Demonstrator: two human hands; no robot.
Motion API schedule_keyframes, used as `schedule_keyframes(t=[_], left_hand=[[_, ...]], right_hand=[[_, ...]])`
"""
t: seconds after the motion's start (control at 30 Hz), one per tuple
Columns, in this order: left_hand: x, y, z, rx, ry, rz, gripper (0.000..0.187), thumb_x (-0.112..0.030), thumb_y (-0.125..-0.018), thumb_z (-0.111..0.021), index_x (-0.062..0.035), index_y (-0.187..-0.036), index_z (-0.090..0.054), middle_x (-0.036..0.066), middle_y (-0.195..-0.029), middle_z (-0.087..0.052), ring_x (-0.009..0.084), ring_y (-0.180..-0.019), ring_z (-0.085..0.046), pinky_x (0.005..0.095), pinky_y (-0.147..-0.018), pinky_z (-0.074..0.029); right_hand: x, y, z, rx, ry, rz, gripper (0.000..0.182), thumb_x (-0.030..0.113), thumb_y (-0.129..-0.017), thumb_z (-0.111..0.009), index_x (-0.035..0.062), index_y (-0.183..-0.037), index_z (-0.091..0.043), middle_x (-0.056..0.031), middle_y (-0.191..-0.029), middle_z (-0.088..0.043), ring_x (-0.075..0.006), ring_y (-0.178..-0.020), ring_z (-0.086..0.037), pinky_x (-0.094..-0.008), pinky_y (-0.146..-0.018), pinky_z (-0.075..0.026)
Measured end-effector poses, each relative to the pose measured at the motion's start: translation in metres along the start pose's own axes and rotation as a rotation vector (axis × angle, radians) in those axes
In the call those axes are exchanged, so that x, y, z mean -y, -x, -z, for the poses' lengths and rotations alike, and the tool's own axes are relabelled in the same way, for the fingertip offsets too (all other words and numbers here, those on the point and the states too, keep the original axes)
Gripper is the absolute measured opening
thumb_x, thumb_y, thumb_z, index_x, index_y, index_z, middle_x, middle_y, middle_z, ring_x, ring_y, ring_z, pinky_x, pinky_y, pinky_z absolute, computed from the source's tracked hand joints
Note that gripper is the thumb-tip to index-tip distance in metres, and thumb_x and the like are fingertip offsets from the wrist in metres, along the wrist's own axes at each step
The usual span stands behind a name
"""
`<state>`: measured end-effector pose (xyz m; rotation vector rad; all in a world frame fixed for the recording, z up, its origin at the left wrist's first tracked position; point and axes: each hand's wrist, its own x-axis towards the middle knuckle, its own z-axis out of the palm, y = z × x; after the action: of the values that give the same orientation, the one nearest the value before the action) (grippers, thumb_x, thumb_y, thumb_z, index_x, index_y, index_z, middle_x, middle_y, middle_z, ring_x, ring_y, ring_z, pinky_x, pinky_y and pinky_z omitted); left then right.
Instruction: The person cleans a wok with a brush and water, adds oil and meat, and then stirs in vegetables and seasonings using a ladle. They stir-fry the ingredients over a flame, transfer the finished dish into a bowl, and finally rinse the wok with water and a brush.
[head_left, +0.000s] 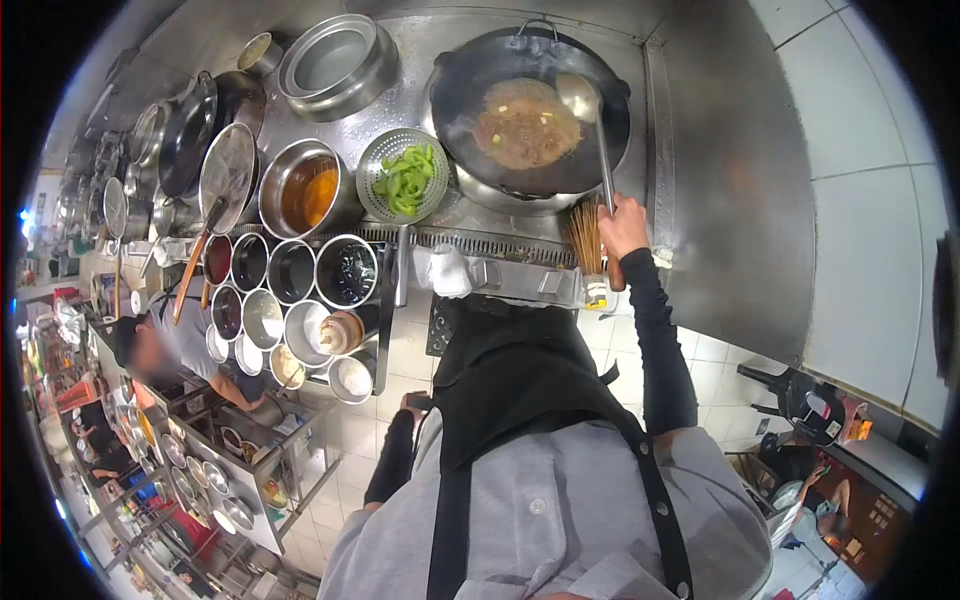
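My right hand (625,226) is closed around the handle of a long metal ladle (579,98). The bowl of the ladle rests in a large black wok (460,135), at the right side of the bubbling brown sauce (527,125), which has a few small yellowish pieces in it. Left of the wok sits a perforated strainer (368,165) with cut green vegetables (408,180). Low at my left side, beside the apron, is my left hand (413,408); it is mostly hidden and a small dark shape shows at it, so its fingers cannot be made out.
A bamboo brush (585,235) stands by the stove's front edge, near a folded white cloth (449,272). Left are a pot of orange-brown liquid (308,195), several seasoning containers (346,270) and a wire skimmer (228,180). A metal wall (735,170) rises right. Other people work farther left.
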<state>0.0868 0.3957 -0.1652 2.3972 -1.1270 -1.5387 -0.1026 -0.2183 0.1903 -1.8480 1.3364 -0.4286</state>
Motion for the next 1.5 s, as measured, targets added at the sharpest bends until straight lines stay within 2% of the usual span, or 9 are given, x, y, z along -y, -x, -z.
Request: schedule_keyframes(t=[0.17,0.33,0.43,0.6,0.8,0.97,1.37,1.4,1.5], left_hand=[[-0.010,-0.008,0.006,-0.063,0.005,-0.148,0.041,-0.022,-0.071,-0.071,-0.0145,-0.112,-0.070,0.010,-0.112,-0.069,0.0274,-0.102,-0.067,0.0376,-0.087,-0.056],[-0.017,-0.029,0.025,-0.109,-0.029,-0.275,0.045,-0.029,-0.072,-0.071,-0.0149,-0.115,-0.069,0.010,-0.118,-0.068,0.0291,-0.106,-0.066,0.0397,-0.087,-0.057],[-0.021,-0.027,0.048,-0.216,0.000,-0.414,0.048,-0.033,-0.072,-0.072,-0.0152,-0.117,-0.068,0.011,-0.121,-0.067,0.0301,-0.109,-0.066,0.0410,-0.087,-0.057],[-0.032,-0.005,0.079,-0.148,-0.060,-0.309,0.036,-0.021,-0.080,-0.064,-0.0098,-0.113,-0.072,0.015,-0.113,-0.071,0.0305,-0.099,-0.070,0.0403,-0.090,-0.056],[-0.024,-0.012,0.061,-0.207,-0.134,-0.318,0.033,-0.020,-0.083,-0.061,-0.0116,-0.112,-0.073,0.016,-0.108,-0.072,0.0323,-0.095,-0.070,0.0427,-0.088,-0.056],[-0.042,0.003,0.077,-0.284,0.045,-0.364,0.035,-0.026,-0.069,-0.070,-0.0141,-0.102,-0.072,0.010,-0.088,-0.071,0.0278,-0.083,-0.070,0.0382,-0.073,-0.057],[-0.031,0.021,0.057,-0.224,-0.084,-0.287,0.037,-0.023,-0.067,-0.071,-0.0151,-0.103,-0.073,0.009,-0.092,-0.072,0.0268,-0.083,-0.070,0.0389,-0.073,-0.057],[-0.034,0.019,0.059,-0.203,-0.128,-0.285,0.037,-0.022,-0.067,-0.071,-0.0151,-0.103,-0.073,0.009,-0.093,-0.073,0.0265,-0.083,-0.070,0.0389,-0.073,-0.057],[-0.052,0.016,0.078,-0.167,-0.310,-0.306,0.038,-0.022,-0.067,-0.072,-0.0148,-0.104,-0.073,0.010,-0.094,-0.073,0.0257,-0.083,-0.071,0.0388,-0.073,-0.057]], right_hand=[[0.022,0.010,-0.003,0.357,-0.788,-0.392,0.021,0.012,-0.091,-0.063,-0.0066,-0.081,-0.062,-0.0083,-0.058,-0.053,-0.0165,-0.042,-0.050,-0.0339,-0.040,-0.046],[-0.001,0.002,-0.032,0.652,-2.000,-0.700,0.034,0.012,-0.102,-0.051,-0.0114,-0.125,-0.041,-0.0067,-0.086,-0.051,-0.0053,-0.053,-0.046,-0.0172,-0.040,-0.042],[-0.007,-0.006,-0.018,0.686,-1.914,-0.788,0.032,0.012,-0.101,-0.054,-0.0111,-0.121,-0.045,-0.0053,-0.080,-0.049,-0.0050,-0.053,-0.045,-0.0182,-0.040,-0.041],[0.023,-0.019,-0.003,0.254,-0.500,-0.270,0.016,0.009,-0.089,-0.063,-0.0037,-0.080,-0.062,-0.0123,-0.072,-0.062,-0.0179,-0.052,-0.059,-0.0341,-0.040,-0.045],[0.005,-0.047,-0.056,0.017,0.522,0.439,0.028,0.008,-0.083,-0.061,-0.0045,-0.108,-0.061,-0.0252,-0.087,-0.066,-0.0398,-0.080,-0.069,-0.0483,-0.069,-0.058],[-0.007,0.020,-0.025,0.109,0.658,0.486,0.058,0.006,-0.083,-0.054,-0.0031,-0.139,-0.042,-0.0294,-0.112,-0.061,-0.0464,-0.087,-0.066,-0.0496,-0.078,-0.056],[0.051,0.131,0.003,0.270,-0.038,-0.086,0.038,0.007,-0.083,-0.061,-0.0096,-0.117,-0.060,-0.0288,-0.075,-0.062,-0.0422,-0.074,-0.066,-0.0484,-0.070,-0.051],[0.014,0.119,-0.023,0.055,0.173,0.218,0.036,0.008,-0.083,-0.060,-0.0085,-0.115,-0.061,-0.0285,-0.075,-0.063,-0.0437,-0.074,-0.066,-0.0494,-0.070,-0.052],[0.009,0.091,-0.034,-0.023,0.054,-0.015,0.031,0.008,-0.082,-0.060,-0.0081,-0.109,-0.062,-0.0284,-0.074,-0.064,-0.0448,-0.076,-0.067,-0.0512,-0.072,-0.052]])
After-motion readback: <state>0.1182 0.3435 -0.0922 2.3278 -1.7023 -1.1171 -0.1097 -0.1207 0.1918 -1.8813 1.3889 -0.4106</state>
